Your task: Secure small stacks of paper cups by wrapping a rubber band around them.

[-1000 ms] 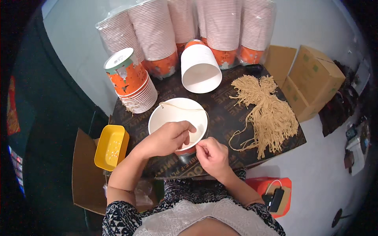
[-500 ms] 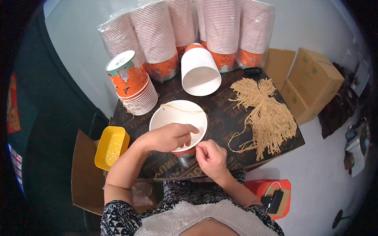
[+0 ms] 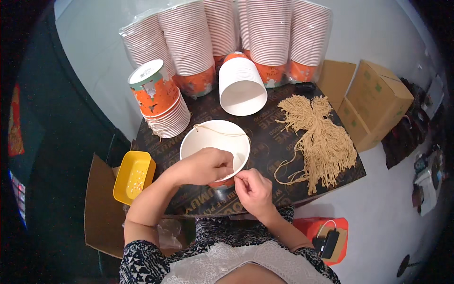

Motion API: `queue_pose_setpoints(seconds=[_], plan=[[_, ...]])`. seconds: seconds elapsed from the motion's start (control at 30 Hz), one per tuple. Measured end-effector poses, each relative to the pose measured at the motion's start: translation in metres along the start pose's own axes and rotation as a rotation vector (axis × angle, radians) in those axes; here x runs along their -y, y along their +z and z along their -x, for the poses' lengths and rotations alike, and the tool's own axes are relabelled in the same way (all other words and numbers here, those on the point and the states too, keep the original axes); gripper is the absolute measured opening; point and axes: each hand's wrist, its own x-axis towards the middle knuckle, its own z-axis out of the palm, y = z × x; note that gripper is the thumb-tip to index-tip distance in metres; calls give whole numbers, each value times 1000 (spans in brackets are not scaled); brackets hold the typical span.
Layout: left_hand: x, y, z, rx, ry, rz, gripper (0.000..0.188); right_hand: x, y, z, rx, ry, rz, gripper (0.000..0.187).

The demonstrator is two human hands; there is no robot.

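Note:
A white-lined paper bucket (image 3: 215, 139) with an orange outside stands upright before me at the table's near edge. A thin tan cord (image 3: 220, 134) runs from its far-left wall across the opening to the right rim. My left hand (image 3: 205, 166) reaches over the near-left rim, its fingers curled closed inside the bucket; whatever they hold is hidden. Against the outside of the near-right rim, my right hand (image 3: 254, 188) is closed in a pinch. What lies between its thumb and finger is too small to make out.
A bundle of tan cords (image 3: 326, 146) lies on the dark table (image 3: 265, 161) at right. Nested buckets (image 3: 165, 113) stand at left, others (image 3: 243, 90) lie behind. Wrapped bucket stacks (image 3: 187, 42) line the back. A yellow tray (image 3: 121, 182) holds small white bits. Cardboard boxes (image 3: 378, 102) stand right.
My left hand has curled its extended fingers and dipped lower into the bucket by the near-right wall. My right hand stays at the rim in nearly the same place.

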Motion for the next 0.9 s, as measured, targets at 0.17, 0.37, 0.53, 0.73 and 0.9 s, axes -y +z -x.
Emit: queue_pose_setpoints(seconds=[0.17,0.37,0.53,0.73,0.9], plan=[[-14,10,14,-284,-119,183,12,-1,-7,0,45,7,22,13],[-9,29,15,-330,69,573,17,1,-5,-1,78,63,-49,10],[-7,24,10,-272,54,730,19,3,-7,-4,77,78,-90,7],[-3,24,10,-239,30,841,19,5,-8,-4,97,125,-160,6],[-17,19,8,-195,-125,858,14,1,-9,1,121,153,-135,5]])
